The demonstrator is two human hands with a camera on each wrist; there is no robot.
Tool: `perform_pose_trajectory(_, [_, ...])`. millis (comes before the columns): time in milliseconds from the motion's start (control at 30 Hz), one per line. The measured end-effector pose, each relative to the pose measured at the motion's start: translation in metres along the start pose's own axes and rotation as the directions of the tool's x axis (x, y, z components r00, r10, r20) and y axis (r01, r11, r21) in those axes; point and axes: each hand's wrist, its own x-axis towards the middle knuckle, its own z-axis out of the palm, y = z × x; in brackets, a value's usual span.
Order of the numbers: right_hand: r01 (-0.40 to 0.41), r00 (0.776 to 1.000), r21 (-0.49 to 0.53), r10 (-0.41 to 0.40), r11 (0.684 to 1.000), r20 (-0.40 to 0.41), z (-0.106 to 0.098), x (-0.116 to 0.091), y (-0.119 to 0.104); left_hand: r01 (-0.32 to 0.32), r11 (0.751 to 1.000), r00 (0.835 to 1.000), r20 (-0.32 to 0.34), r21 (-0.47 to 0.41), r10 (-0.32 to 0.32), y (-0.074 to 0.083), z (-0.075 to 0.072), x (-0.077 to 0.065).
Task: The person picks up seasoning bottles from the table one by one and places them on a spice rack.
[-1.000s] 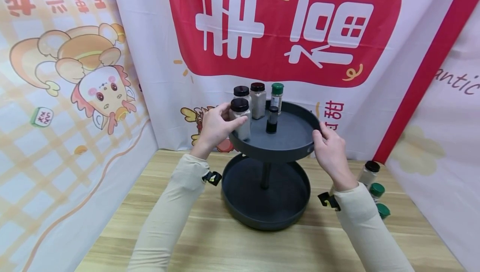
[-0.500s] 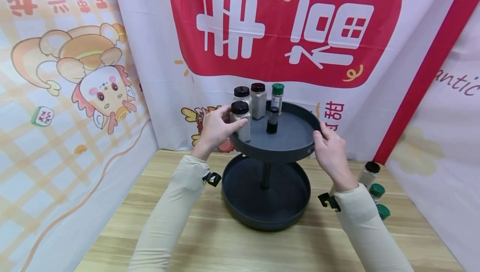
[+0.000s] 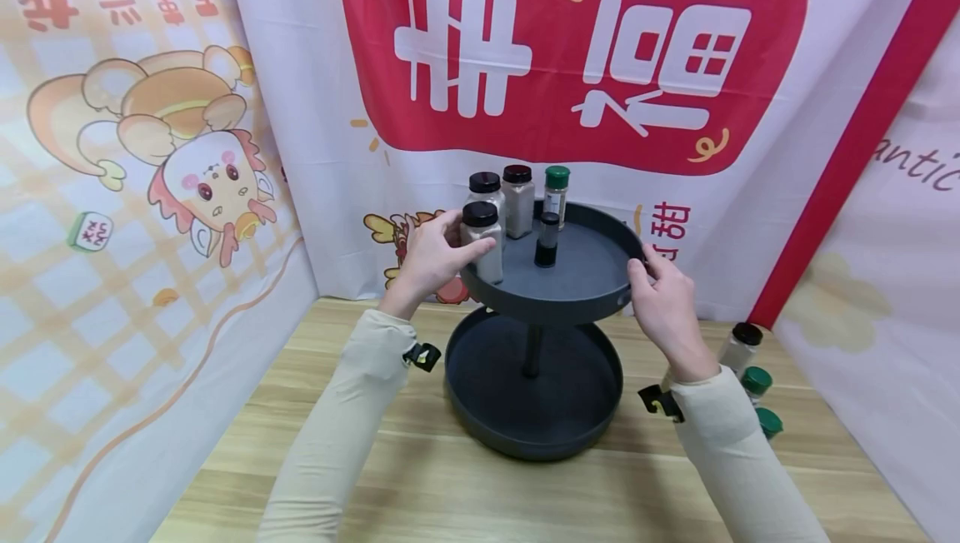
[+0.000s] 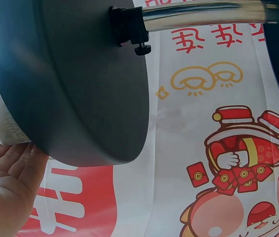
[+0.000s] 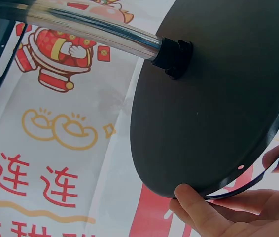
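At the left side of the upper tray (image 3: 551, 310) of a dark two-tier stand, my left hand (image 3: 431, 260) holds a clear spice jar (image 3: 490, 264) with a black lid, thumb in front and fingers behind. The jar stands upright just inside the rim. In the left wrist view, the pale-filled jar (image 4: 4, 121) shows beside the tray's underside (image 4: 95, 94). Opposite, my right hand (image 3: 663, 301) grips the upper tray's right rim. The right wrist view has the fingers (image 5: 198, 205) around that rim, near a cut-out slot.
Two more dark-lidded jars (image 3: 519, 208), a green-capped bottle (image 3: 554, 197) and a small black-topped bottle (image 3: 547, 241) share the upper tray. A post (image 3: 532, 351) joins it to the lower tray (image 3: 536, 445). Several jars, one black-lidded (image 3: 738, 351), stand on the table at the right.
The jar in my left hand has shifted very slightly down and toward me since a second ago. My right hand keeps its grip on the rim.
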Motion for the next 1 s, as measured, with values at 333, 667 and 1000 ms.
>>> perform_pose_trajectory(333, [-0.008,0.999,0.036,0.006,0.999,0.044,-0.002,0.001,0.002,0.014,0.994,1.000,-0.009,-0.104,-0.015,-0.004,-0.008,-0.009])
perform_pose_trajectory(667, [0.008,0.998,0.064,-0.011,0.998,0.057,-0.007,-0.001,0.010,-0.005,0.986,1.000,-0.018,-0.166,0.002,-0.020,-0.026,-0.023])
perform_pose_trajectory(1000, [-0.089,0.986,0.020,0.085,0.996,0.142,-0.014,-0.006,0.023,0.068,0.997,0.996,0.050,0.038,-0.070,-0.053,-0.032,-0.043])
